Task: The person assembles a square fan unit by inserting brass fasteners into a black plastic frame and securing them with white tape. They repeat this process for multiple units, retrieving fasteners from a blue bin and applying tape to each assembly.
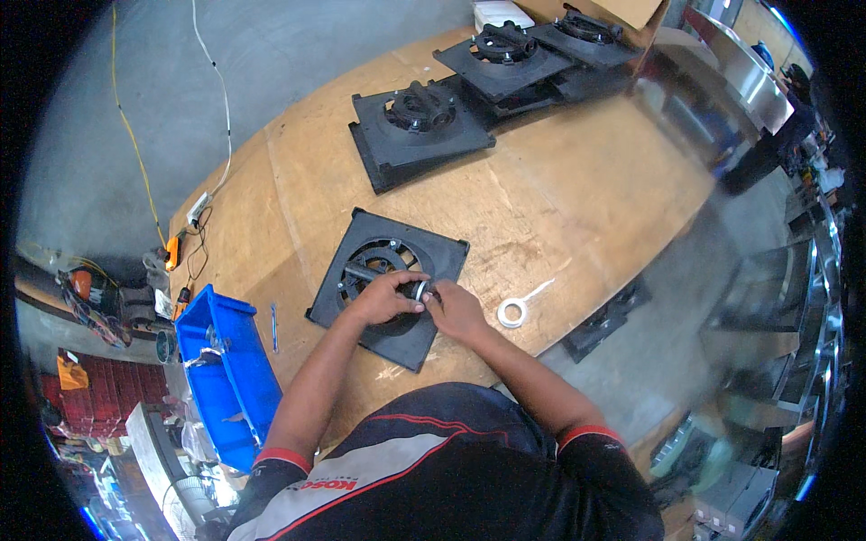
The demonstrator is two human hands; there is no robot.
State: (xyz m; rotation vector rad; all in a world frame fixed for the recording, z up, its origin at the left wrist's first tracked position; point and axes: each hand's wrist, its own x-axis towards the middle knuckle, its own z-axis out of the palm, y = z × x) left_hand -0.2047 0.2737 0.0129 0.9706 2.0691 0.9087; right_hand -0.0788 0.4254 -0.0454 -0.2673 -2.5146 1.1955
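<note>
In front of me on the table lies a black square plate [405, 345] with a round, ring-shaped burner-like part and a short black tube [361, 270] at its middle. My left hand [388, 299] is closed around the right end of the tube, thumb and fingers pinched. A white band [421, 290], looking like tape, shows at that end. My right hand [454, 311] pinches at the band from the other side, its fingertips close to the left ones. Just right of it, a roll of white tape [512, 313] lies flat with a loose tail. Fingers hide part of the tube end.
More black plates with the same round parts [421, 109] are stacked at the far side, beside a cardboard box [622, 13]. A blue bin [221, 325] stands at the left, a pen [274, 326] next to it. Cords with a white socket [198, 209] lie at the left table edge.
</note>
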